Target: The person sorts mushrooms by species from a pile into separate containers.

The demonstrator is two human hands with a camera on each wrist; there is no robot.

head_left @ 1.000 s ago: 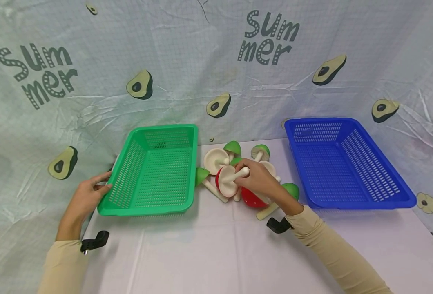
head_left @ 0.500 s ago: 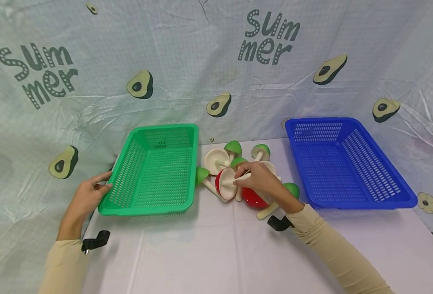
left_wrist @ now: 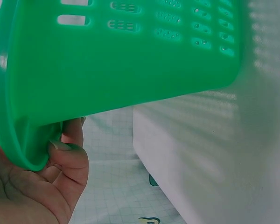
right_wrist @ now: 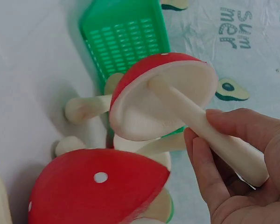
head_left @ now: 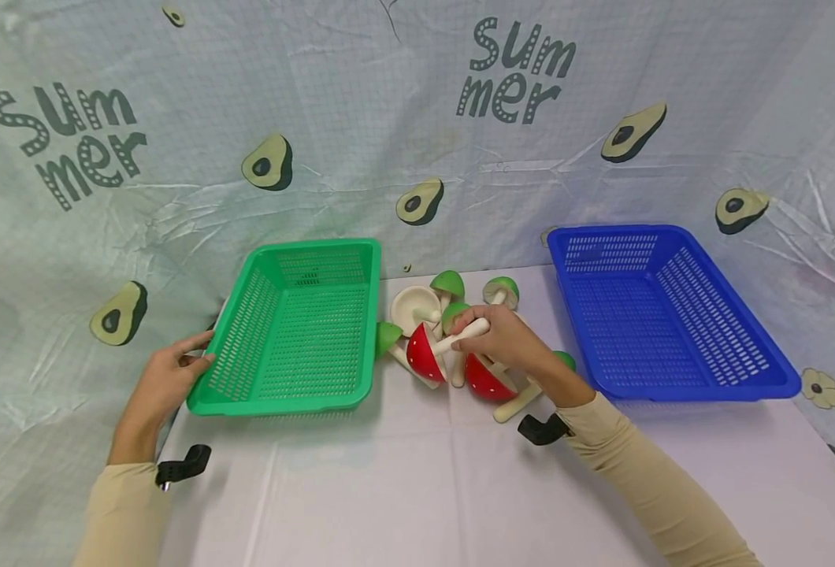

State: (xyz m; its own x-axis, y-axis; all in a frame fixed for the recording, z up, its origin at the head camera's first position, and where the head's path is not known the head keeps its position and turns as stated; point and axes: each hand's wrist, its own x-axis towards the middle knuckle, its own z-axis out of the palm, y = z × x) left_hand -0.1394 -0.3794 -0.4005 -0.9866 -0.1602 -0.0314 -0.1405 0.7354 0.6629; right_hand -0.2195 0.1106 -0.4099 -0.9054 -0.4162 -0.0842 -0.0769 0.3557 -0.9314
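My right hand (head_left: 495,339) pinches the white stem of a red-capped toy mushroom (head_left: 426,352) between thumb and fingers. In the right wrist view the held mushroom (right_wrist: 163,95) is tilted, the pale underside of its cap showing. Below it lies another red mushroom (right_wrist: 98,186) with white dots. At the left, my left hand (head_left: 169,378) holds the near-left rim of the green basket (head_left: 371,315). The left wrist view shows its fingers (left_wrist: 67,161) curled at the rim. Several green-capped mushrooms, such as one at the back (head_left: 447,283), lie in the pile around the right hand.
A blue basket (head_left: 573,331) stands on the right side of the white-covered table (head_left: 361,488). Behind everything hangs a pale curtain (head_left: 346,118) with printed avocados. The mushroom pile sits between the two baskets, close to the green one.
The held red mushroom has tipped so that its red top now faces the head camera and its stem points up to the right. My left hand stays at the basket rim.
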